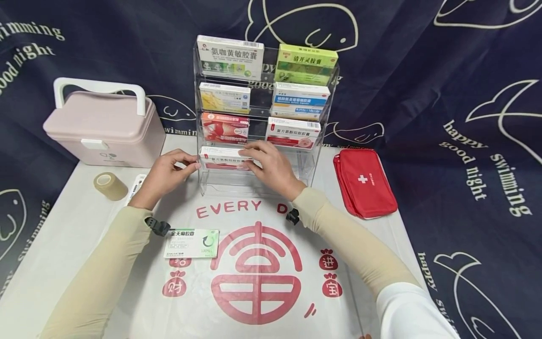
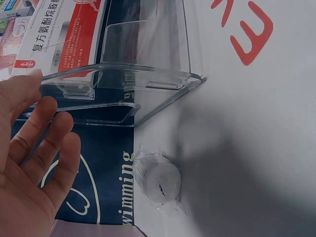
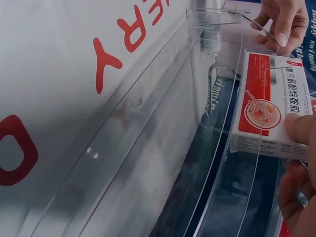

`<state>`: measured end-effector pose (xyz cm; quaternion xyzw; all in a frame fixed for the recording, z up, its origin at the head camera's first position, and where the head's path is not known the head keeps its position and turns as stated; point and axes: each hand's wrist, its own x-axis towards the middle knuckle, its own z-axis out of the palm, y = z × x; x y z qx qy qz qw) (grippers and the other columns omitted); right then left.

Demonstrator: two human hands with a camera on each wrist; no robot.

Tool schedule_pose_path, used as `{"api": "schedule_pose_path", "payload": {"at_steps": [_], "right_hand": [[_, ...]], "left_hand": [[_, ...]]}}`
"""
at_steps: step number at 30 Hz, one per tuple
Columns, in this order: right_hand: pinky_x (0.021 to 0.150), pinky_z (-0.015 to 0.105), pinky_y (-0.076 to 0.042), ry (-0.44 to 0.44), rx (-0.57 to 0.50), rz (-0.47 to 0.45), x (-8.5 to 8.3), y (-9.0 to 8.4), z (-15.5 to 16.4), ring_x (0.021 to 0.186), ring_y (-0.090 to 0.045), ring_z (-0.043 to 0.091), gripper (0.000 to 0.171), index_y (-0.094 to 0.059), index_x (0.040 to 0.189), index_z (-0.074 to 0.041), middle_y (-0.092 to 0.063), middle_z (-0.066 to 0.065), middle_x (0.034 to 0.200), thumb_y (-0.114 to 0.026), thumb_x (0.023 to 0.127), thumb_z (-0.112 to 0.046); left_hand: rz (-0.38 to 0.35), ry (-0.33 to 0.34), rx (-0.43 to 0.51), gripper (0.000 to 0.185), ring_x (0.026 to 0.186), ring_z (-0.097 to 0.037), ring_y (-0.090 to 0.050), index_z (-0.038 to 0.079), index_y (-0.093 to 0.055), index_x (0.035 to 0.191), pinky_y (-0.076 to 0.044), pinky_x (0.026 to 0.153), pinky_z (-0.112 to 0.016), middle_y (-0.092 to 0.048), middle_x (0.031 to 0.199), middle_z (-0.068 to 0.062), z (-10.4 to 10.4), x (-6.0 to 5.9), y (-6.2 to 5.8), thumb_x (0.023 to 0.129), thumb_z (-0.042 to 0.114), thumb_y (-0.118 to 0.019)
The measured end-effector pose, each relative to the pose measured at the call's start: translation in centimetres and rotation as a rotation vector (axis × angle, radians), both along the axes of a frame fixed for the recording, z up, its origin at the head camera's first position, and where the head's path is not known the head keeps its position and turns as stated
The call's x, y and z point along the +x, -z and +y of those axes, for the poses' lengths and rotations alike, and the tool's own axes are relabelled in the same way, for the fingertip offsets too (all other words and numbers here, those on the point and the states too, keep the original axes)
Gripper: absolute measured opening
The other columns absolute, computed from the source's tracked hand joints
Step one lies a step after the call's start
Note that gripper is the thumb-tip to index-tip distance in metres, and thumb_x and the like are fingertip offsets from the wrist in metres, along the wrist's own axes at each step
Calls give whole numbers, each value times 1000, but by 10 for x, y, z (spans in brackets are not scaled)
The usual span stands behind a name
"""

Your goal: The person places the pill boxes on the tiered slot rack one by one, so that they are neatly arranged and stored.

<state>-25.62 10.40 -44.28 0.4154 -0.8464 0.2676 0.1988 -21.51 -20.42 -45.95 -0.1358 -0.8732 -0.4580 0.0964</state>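
A clear acrylic display rack (image 1: 228, 189) stands at the back of the table. My right hand (image 1: 275, 169) grips the right end of a white-and-red medicine box (image 1: 220, 159) in the rack's lowest row at left. In the right wrist view the thumb lies on the front of this medicine box (image 3: 264, 98). My left hand (image 1: 167, 174) pinches the rack's left side edge, beside the box. In the left wrist view its other fingers (image 2: 61, 143) are loosely bent and apart from the rack. Several other medicine boxes, such as a green one (image 1: 306, 65), fill the upper tiers.
A pink lidded case (image 1: 101, 127) stands at left, with a tan bandage roll (image 1: 111, 186) before it. A white-and-green medicine box (image 1: 192, 243) lies on the table (image 1: 338, 315) near my left forearm. At right lies a red first-aid pouch (image 1: 366, 183).
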Motion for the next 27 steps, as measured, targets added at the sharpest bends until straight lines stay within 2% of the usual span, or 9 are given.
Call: {"api": "schedule_pose_path", "payload": {"at_steps": [4, 15, 20, 27], "right_hand": [[71, 29, -52, 11, 0, 15, 1, 0, -1, 112, -58, 18, 30, -72, 124, -17, -62, 3, 127, -76, 94, -15], [74, 29, -52, 24, -11, 6, 3, 1, -5, 110, -58, 16, 29, -72, 124, -16, -60, 4, 127, -74, 95, -13], [70, 30, -51, 48, -1, 30, 5, 2, -5, 109, -56, 18, 30, -73, 125, -18, -59, 4, 129, -74, 95, -16], [82, 35, -50, 81, 8, 70, 7, 2, -4, 111, -53, 23, 33, -72, 128, -19, -59, 6, 132, -74, 96, -18]], "left_hand": [[1, 2, -2, 17, 90, -11, -60, 3, -77, 105, -50, 73, -15, -71, 103, -8, -1, 0, 2, 94, 16, -77], [-6, 1, 22, 20, 88, -8, -60, 3, -77, 108, -50, 72, -14, -72, 103, -8, -2, 3, 2, 93, 15, -77], [-13, -5, 17, 20, 88, -8, -60, 3, -77, 109, -50, 72, -14, -72, 103, -8, -1, 2, 3, 93, 16, -77], [-26, -14, 15, 20, 88, -8, -60, 3, -76, 109, -51, 72, -16, -72, 105, -8, 0, 0, 3, 94, 17, -76]]}}
